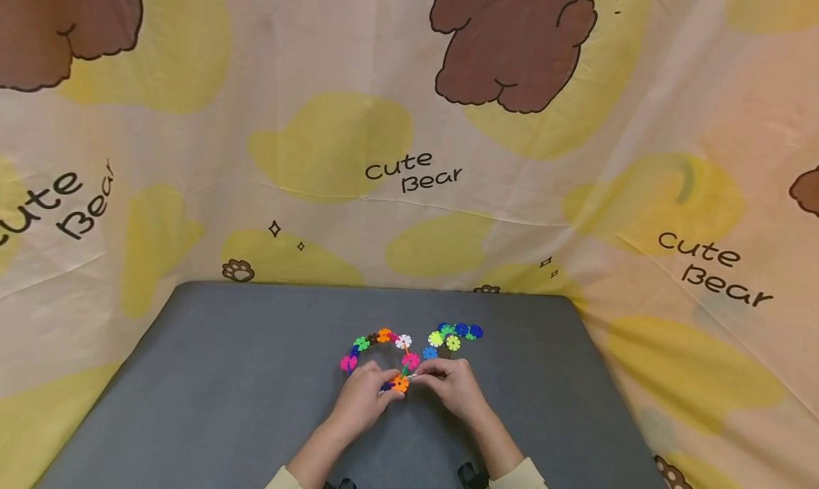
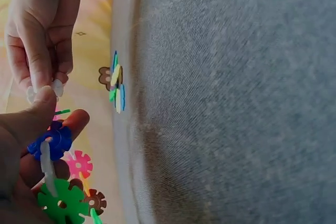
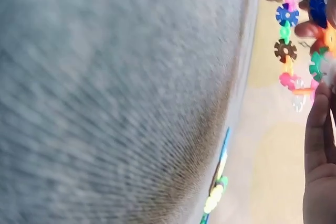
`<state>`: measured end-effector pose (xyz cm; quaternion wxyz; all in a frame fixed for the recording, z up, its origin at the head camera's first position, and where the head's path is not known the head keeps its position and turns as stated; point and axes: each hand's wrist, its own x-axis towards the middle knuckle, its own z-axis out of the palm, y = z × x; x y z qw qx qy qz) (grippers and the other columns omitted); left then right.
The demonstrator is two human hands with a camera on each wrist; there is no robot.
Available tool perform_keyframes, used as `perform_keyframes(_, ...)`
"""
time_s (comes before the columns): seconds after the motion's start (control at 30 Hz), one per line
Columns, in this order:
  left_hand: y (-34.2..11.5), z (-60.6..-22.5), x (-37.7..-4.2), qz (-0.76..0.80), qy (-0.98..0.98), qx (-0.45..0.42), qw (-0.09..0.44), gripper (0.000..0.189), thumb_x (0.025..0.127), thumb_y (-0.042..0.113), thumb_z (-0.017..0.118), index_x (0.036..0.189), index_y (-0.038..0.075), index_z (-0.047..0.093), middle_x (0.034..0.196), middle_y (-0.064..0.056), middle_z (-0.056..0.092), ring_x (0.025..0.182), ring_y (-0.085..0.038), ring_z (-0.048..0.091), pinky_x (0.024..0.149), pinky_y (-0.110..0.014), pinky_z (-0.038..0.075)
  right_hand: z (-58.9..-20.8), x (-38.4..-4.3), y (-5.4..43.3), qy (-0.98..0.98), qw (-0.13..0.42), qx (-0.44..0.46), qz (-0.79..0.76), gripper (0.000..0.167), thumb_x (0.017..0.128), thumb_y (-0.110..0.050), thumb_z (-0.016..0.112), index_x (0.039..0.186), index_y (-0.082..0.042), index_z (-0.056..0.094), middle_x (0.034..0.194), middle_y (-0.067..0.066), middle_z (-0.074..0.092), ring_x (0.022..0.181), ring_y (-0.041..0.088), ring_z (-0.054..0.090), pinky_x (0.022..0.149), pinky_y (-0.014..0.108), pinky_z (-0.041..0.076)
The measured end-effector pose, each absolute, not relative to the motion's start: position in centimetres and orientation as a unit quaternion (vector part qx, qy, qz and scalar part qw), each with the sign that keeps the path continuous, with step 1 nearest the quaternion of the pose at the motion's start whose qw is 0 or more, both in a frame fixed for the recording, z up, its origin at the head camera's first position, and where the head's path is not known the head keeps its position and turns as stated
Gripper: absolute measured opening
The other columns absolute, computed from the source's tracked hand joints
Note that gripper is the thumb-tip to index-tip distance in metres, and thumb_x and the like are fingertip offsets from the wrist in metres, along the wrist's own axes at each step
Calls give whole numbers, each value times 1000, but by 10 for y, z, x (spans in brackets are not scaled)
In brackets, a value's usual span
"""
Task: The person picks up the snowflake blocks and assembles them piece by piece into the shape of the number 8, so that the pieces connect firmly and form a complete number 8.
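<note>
A ring-like chain of coloured notched plastic discs (image 1: 384,335) is held up in front of me. My left hand (image 1: 361,396) pinches the chain beside an orange disc (image 1: 399,384). In the left wrist view, a blue disc (image 2: 56,142) and a green disc (image 2: 63,203) hang along that hand's fingers, joined by a white one. My right hand (image 1: 456,388) pinches a white disc (image 2: 59,87) between thumb and fingers, close to the orange disc. The right wrist view shows this white disc against a green disc (image 3: 316,65); fingers partly hide whether they are joined.
Beyond my right hand, a small group of loose-looking blue, green and yellow discs (image 1: 453,342) lies on the grey table (image 1: 256,375). A patterned cloth (image 1: 320,148) hangs behind the table and along its sides.
</note>
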<state>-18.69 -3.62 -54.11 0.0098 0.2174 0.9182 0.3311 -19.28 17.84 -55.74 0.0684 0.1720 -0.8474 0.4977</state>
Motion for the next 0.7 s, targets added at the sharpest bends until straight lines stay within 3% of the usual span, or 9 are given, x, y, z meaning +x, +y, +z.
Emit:
perform_keyframes(0.27,-37,-541,-186,382,899,212,20,41,86,29,80,121,8,74,83,5,59,73,-8,43,66,-23,38,-559,-192,177,-843,72,145,513,9,81,-24,84,88,-20,79,82,-6,76,70,7,65,68,24,59)
perform_keyframes(0.43,-35,-541,-185,354,919,171,18,41,84,33,82,117,10,76,90,0,67,77,-11,52,70,-28,47,-561,-193,175,-855,59,117,502,19,83,-27,82,100,-18,78,91,-5,76,76,3,67,73,20,58)
perform_keyframes(0.53,-35,-544,-185,365,920,134,37,40,83,33,83,115,9,75,98,-4,71,84,-16,60,77,-37,56,-559,-194,180,-858,55,95,501,21,85,-24,82,103,-14,76,89,-2,75,71,5,67,68,21,58)
perform_keyframes(0.7,-34,-548,-186,413,906,75,50,39,83,27,84,114,8,70,98,-4,72,90,-20,62,81,-43,57,-555,-203,197,-866,78,19,494,13,89,-16,78,98,-8,75,78,1,72,61,11,62,58,24,54)
